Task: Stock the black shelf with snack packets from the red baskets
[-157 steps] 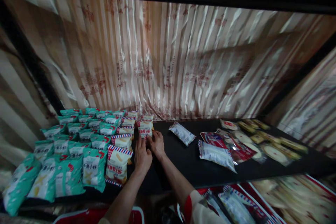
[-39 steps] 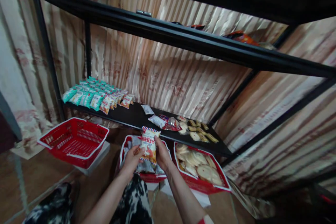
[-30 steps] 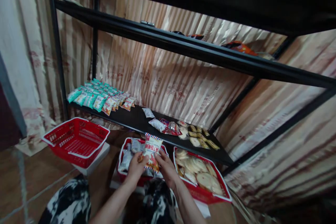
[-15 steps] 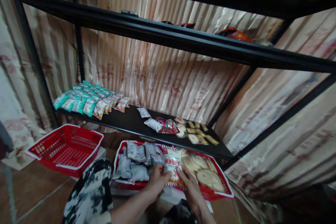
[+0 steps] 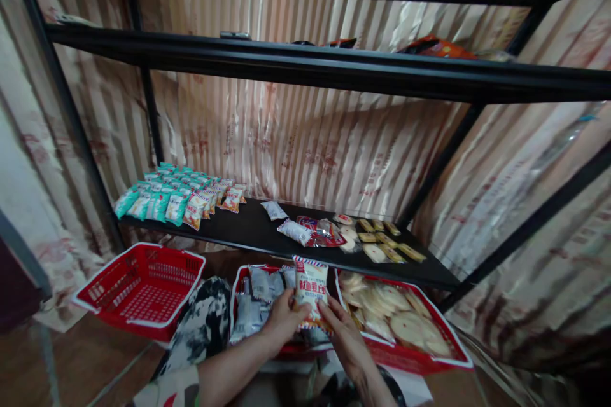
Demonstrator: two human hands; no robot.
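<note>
A white snack bag [image 5: 311, 283] with red lettering and striped ends is held upright between my two hands. My left hand [image 5: 285, 319] grips its lower left side, thumb across the front. On the lower right side, my right hand [image 5: 342, 332] pinches it with the thumb in front. Below the bag is a red basket [image 5: 233, 305] of silvery-backed snack bags [image 5: 249, 317]. Another red basket [image 5: 458, 338] to the right holds round, pale packaged flat pieces [image 5: 408, 325].
Ahead, a black shelf [image 5: 248, 236] bears teal bags [image 5: 160, 203], matching striped bags [image 5: 195, 208], a red clear pack [image 5: 325, 232] and small gold packets [image 5: 387, 240]. A shelf beam [image 5: 305, 63] crosses above. To the left stands another red basket [image 5: 143, 292].
My view has shifted, so the shelf lies flatter and the baskets sit further right in the frame. Both hands still hold the snack bag, now slightly higher against the baskets.
</note>
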